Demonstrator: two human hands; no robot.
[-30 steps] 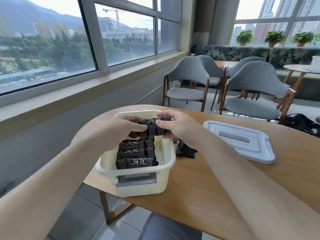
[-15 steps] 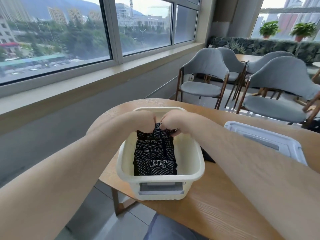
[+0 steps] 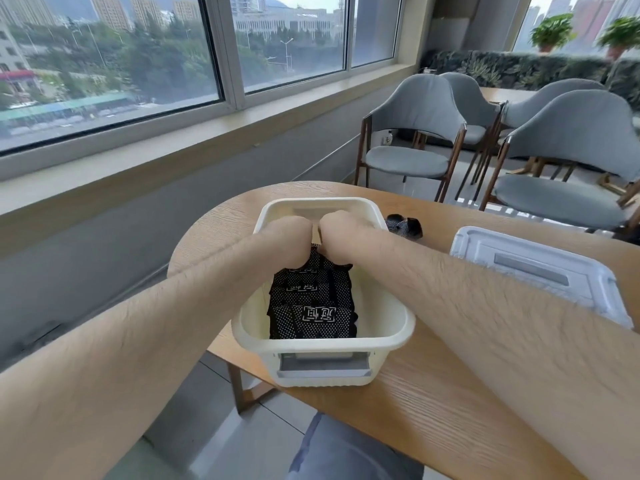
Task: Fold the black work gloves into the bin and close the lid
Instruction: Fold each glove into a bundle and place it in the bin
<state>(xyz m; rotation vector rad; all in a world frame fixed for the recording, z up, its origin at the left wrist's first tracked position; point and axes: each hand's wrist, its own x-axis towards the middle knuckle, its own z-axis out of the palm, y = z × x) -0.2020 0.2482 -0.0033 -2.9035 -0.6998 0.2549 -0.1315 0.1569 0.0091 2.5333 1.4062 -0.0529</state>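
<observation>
Left hand (image 3: 287, 237) and right hand (image 3: 341, 237) sit knuckle to knuckle, almost touching, over the far end of the bin (image 3: 389, 306). Both are turned knuckles-up with the fingers curled downward into the bin. The fingertips are hidden behind the backs of the hands, so it cannot be told whether they pinch fabric or merely press on it. Black dotted cloth shows directly under both hands.

The folded black gloves (image 3: 311, 299) lie in a row down the middle of the bin, running from the hands toward the near wall. Each shows a white printed mark on top. The nearest folded glove (image 3: 311, 322) rests against the near wall. The bin is cream-coloured, open, with a grey handle recess on its near face. It stands at the edge of the wooden table (image 3: 433, 393).

One loose glove (image 3: 403, 226) lies on the table just beyond the bin's far right corner, outside it. The lid (image 3: 540, 271), pale grey-white with a grey inset, lies flat on the table to the right, apart from the bin.

Beyond the table stand grey upholstered chairs (image 3: 415, 133) with wooden legs. A wide window (image 3: 138, 64) runs along the left.
</observation>
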